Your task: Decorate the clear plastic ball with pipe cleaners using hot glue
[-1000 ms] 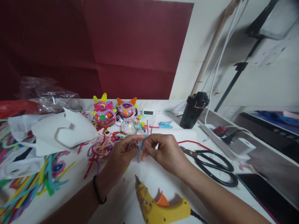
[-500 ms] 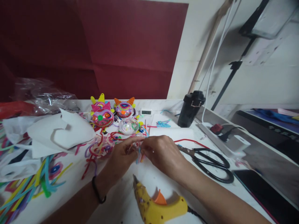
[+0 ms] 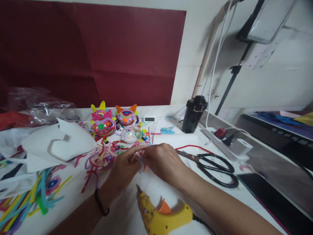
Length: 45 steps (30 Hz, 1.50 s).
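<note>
While a white table [image 3: 171, 192] spreads wide with bare room near its right edge, the left hand [image 3: 124, 166] and right hand [image 3: 161, 161] meet at centre, fingertips pinching a small pipe-cleaner piece [image 3: 142, 163]. Black scissors [image 3: 212, 166] lie right; a yellow glue gun [image 3: 161, 217] lies just nearer.

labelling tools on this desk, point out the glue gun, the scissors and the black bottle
glue gun [image 3: 163, 219], head view, on its yellow body
scissors [image 3: 216, 168], head view, on the black handle loops
black bottle [image 3: 193, 114], head view, on its side wall
</note>
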### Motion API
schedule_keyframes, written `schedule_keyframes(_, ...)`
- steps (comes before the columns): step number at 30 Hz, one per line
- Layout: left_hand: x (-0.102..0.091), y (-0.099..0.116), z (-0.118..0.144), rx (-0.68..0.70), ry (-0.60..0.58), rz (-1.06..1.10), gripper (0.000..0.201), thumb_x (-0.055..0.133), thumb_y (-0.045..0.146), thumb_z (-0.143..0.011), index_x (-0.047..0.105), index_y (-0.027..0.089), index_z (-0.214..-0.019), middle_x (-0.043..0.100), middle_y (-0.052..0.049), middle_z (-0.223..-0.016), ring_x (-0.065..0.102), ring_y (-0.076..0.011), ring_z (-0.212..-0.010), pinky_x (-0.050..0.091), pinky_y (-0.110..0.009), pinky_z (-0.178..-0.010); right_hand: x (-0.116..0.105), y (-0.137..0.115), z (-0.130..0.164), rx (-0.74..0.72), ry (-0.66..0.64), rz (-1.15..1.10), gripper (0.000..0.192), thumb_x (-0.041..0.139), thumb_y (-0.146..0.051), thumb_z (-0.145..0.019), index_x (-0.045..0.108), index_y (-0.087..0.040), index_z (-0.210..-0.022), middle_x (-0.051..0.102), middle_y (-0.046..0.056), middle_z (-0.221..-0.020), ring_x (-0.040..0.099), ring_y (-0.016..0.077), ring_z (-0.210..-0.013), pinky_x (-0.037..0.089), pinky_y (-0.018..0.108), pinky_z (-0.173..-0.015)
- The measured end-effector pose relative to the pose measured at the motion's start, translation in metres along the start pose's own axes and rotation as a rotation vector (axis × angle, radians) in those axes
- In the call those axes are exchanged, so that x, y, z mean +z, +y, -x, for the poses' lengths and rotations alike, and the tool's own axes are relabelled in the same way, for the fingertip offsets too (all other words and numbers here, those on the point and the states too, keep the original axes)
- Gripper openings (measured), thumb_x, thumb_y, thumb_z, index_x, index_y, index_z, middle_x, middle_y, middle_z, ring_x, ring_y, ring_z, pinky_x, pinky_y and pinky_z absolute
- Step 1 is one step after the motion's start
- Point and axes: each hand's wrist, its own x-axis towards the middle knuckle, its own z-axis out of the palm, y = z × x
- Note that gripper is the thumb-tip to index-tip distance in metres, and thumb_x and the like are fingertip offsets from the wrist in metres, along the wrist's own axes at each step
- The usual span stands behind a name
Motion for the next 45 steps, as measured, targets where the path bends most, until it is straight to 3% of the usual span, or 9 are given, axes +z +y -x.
schedule_keyframes(8, -0.002, -0.002, 0.0, 0.047, -0.047, 0.1, 0.044, 0.06, 0.012, -0.066, 0.071, 0.018, -0.108, 0.073, -0.003, -0.09, 0.063, -0.0183, -0.076, 0.047, -0.025, -0.067, -0.006, 0.005, 0.0, 0.0, 0.037, -0.068, 0.016, 0.061, -0.013, -0.078, 0.074, -0.02, -0.072, 0.074, 0.004, -0.067, 0.063, 0.0167, -0.06, 0.031, 0.025, -0.054)
schedule_keyframes(13, -0.001, -0.002, 0.001, -0.02, -0.053, 0.091, 0.049, 0.057, 0.011, -0.064, 0.069, 0.017, -0.111, 0.064, 0.003, -0.063, 0.05, -0.0127, -0.052, 0.038, -0.022, -0.05, -0.005, 0.006, 0.001, -0.004, 0.047, -0.113, 0.017, 0.06, -0.01, -0.076, 0.072, -0.019, -0.069, 0.073, 0.003, -0.065, 0.062, 0.015, -0.058, 0.032, 0.024, -0.054)
schedule_keyframes(16, 0.0, 0.002, 0.001, -0.012, -0.032, 0.065, 0.049, 0.057, 0.012, -0.062, 0.07, 0.017, -0.108, 0.067, 0.002, -0.069, 0.051, -0.0128, -0.055, 0.039, -0.022, -0.051, -0.003, 0.005, 0.001, -0.004, 0.059, -0.132, 0.016, 0.06, -0.011, -0.077, 0.072, -0.019, -0.07, 0.073, 0.004, -0.066, 0.062, 0.0148, -0.059, 0.033, 0.023, -0.055)
schedule_keyframes(22, 0.001, 0.008, 0.001, 0.032, -0.013, 0.039, 0.051, 0.056, 0.014, -0.06, 0.068, 0.011, -0.109, 0.072, -0.007, -0.09, 0.063, -0.0203, -0.08, 0.048, -0.028, -0.069, 0.001, 0.005, 0.001, 0.004, 0.083, -0.15, 0.016, 0.061, -0.013, -0.077, 0.07, -0.02, -0.065, 0.069, 0.002, -0.058, 0.058, 0.0139, -0.053, 0.027, 0.024, -0.05)
schedule_keyframes(30, 0.0, 0.012, 0.002, -0.008, -0.048, 0.033, 0.059, 0.054, 0.018, -0.061, 0.064, 0.01, -0.119, 0.065, -0.002, -0.076, 0.051, -0.0144, -0.062, 0.04, -0.025, -0.056, -0.002, 0.006, 0.002, -0.01, 0.096, -0.224, 0.007, 0.066, -0.012, -0.075, 0.07, -0.018, -0.076, 0.073, 0.004, -0.067, 0.064, 0.0168, -0.061, 0.034, 0.023, -0.055)
schedule_keyframes(39, 0.0, 0.016, 0.004, -0.08, -0.048, 0.109, 0.064, 0.057, 0.018, -0.058, 0.061, 0.008, -0.121, 0.056, 0.003, -0.062, 0.043, -0.0117, -0.054, 0.034, -0.023, -0.049, 0.001, 0.01, 0.001, -0.052, 0.12, -0.341, 0.012, 0.064, -0.005, -0.071, 0.068, -0.017, -0.071, 0.071, 0.001, -0.064, 0.065, 0.0143, -0.059, 0.039, 0.021, -0.055)
schedule_keyframes(45, -0.001, 0.018, 0.004, -0.101, -0.031, 0.141, 0.063, 0.056, 0.016, -0.056, 0.062, 0.008, -0.119, 0.063, 0.0, -0.073, 0.045, -0.0105, -0.056, 0.032, -0.022, -0.048, 0.001, 0.012, 0.0, -0.061, 0.122, -0.391, 0.014, 0.063, -0.003, -0.073, 0.067, -0.016, -0.07, 0.07, 0.0, -0.061, 0.064, 0.0126, -0.056, 0.039, 0.019, -0.054)
